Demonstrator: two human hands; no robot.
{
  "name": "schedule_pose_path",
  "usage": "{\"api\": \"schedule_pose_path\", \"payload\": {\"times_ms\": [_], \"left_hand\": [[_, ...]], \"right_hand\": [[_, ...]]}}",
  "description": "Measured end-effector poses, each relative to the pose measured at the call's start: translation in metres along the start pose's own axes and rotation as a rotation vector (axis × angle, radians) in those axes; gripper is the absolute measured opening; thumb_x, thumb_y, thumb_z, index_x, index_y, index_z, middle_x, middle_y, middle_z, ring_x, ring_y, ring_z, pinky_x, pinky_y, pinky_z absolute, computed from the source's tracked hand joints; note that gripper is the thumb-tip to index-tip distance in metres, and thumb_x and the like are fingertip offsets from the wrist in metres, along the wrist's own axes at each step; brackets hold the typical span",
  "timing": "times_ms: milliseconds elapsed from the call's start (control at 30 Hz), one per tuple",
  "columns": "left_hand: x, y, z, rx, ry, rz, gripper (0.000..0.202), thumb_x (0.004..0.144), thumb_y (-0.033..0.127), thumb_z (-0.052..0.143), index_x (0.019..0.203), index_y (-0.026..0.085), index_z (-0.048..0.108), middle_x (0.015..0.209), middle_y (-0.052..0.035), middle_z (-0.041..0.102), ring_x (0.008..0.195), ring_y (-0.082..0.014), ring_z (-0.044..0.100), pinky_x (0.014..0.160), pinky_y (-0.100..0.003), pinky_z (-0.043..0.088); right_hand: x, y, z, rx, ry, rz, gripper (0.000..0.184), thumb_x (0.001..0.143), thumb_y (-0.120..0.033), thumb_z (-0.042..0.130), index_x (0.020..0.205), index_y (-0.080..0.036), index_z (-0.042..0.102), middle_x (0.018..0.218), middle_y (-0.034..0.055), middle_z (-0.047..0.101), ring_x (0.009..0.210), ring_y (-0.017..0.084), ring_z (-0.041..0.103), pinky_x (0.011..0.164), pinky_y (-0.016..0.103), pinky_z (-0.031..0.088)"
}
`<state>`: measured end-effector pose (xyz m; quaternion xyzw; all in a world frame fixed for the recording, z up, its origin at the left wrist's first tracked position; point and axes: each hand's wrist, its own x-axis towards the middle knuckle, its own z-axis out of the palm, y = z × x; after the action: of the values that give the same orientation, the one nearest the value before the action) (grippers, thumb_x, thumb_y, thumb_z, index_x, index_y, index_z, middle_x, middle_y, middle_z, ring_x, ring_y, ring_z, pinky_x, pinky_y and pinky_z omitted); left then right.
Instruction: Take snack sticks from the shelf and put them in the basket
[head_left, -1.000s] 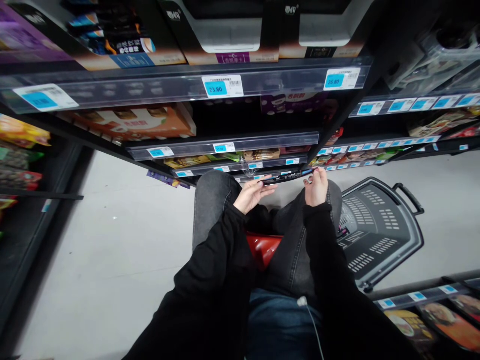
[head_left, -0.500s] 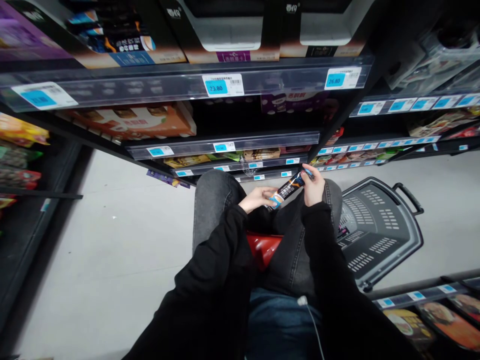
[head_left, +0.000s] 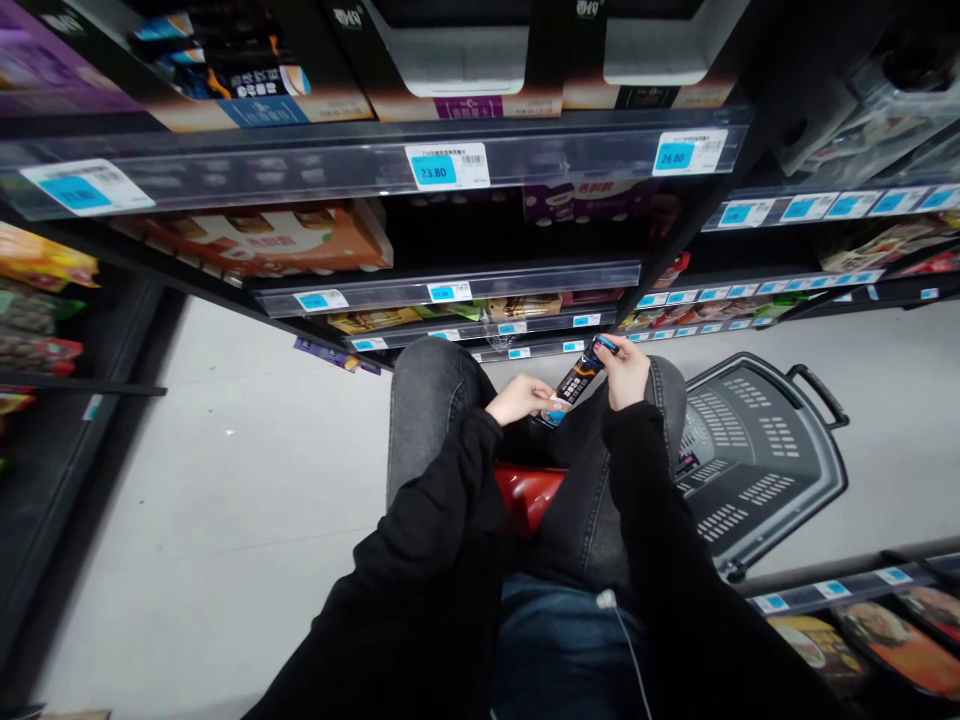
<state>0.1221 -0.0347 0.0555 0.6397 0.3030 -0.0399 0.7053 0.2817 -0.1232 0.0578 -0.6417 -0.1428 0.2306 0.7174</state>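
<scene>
A slim black sachet (head_left: 578, 380) with blue ends and pale lettering lies slantwise between my hands, above my knees. My left hand (head_left: 520, 398) pinches its lower, blue end between thumb and fingers. At the upper end my right hand (head_left: 626, 370) is closed on it, thumb on top. Similar black and blue sachets (head_left: 259, 82) fill an open display box (head_left: 337, 100) on the shelf in front of me, at the upper left. Something glossy and red (head_left: 529, 495) shows between my thighs.
A grey shopping basket (head_left: 817, 500) with a black handle stands on the floor at my right. Shelves with price tags (head_left: 448, 166) rise ahead. An orange carton (head_left: 270, 240) sits one level down. More shelving runs along the left and lower right (head_left: 832, 592).
My left hand has moved slightly right along the sachet, which now tilts more steeply. My right hand stays in about the same place, still gripping the upper end.
</scene>
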Motion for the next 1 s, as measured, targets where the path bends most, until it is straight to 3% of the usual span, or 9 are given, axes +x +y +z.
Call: {"api": "schedule_pose_path", "payload": {"times_ms": [200,300,400,567,867,1000], "left_hand": [[-0.001,0.001,0.001,-0.006,-0.045,-0.001,0.034,0.055,0.036,0.079,0.068,0.006,0.068,0.051,0.0005,0.055,0.044,-0.0046,0.04,0.044,-0.018,0.029],[-0.002,0.001,0.002,-0.061,-0.09,-0.048,0.034,0.055,0.035,0.079,0.07,0.007,0.068,0.057,-0.0017,0.06,0.048,-0.0065,0.048,0.045,-0.017,0.034],[-0.005,0.001,0.002,-0.141,-0.176,-0.113,0.04,0.053,0.039,0.08,0.075,0.008,0.068,0.066,-0.0059,0.064,0.056,-0.0116,0.058,0.049,-0.019,0.041],[-0.009,0.004,0.001,-0.295,-0.268,-0.164,0.048,0.047,0.043,0.083,0.075,0.008,0.068,0.069,-0.0077,0.066,0.061,-0.015,0.062,0.057,-0.024,0.049],[-0.006,0.002,0.0,-0.327,-0.22,-0.082,0.034,0.054,0.032,0.082,0.072,0.006,0.07,0.06,-0.0047,0.063,0.051,-0.008,0.055,0.044,-0.015,0.036],[-0.005,0.001,-0.001,-0.32,-0.239,-0.092,0.035,0.054,0.032,0.083,0.075,0.006,0.07,0.063,-0.0054,0.064,0.052,-0.0088,0.056,0.046,-0.016,0.039]], "right_hand": [[0.001,-0.001,0.002,-0.091,0.017,-0.031,0.029,0.058,-0.028,0.069,0.084,-0.014,0.065,0.083,0.0058,0.067,0.079,0.017,0.062,0.081,0.033,0.049],[0.002,0.001,0.001,-0.181,0.026,-0.009,0.031,0.061,-0.028,0.065,0.088,-0.012,0.065,0.083,0.0065,0.066,0.077,0.017,0.062,0.077,0.031,0.05],[0.001,0.002,-0.001,-0.301,0.037,0.021,0.032,0.063,-0.029,0.064,0.089,-0.011,0.067,0.069,0.0033,0.062,0.065,0.015,0.058,0.069,0.03,0.048],[0.003,0.002,-0.003,-0.47,0.07,0.049,0.028,0.06,-0.029,0.068,0.084,-0.012,0.07,0.05,-0.0038,0.046,0.052,0.012,0.045,0.063,0.029,0.042],[0.012,0.019,-0.007,-0.339,0.065,0.036,0.033,0.062,-0.032,0.065,0.087,-0.011,0.067,0.069,0.0032,0.061,0.066,0.015,0.056,0.068,0.03,0.047],[0.01,0.018,-0.005,-0.241,0.054,0.03,0.034,0.061,-0.034,0.066,0.086,-0.012,0.066,0.073,0.0044,0.063,0.07,0.016,0.058,0.069,0.031,0.049]]}}
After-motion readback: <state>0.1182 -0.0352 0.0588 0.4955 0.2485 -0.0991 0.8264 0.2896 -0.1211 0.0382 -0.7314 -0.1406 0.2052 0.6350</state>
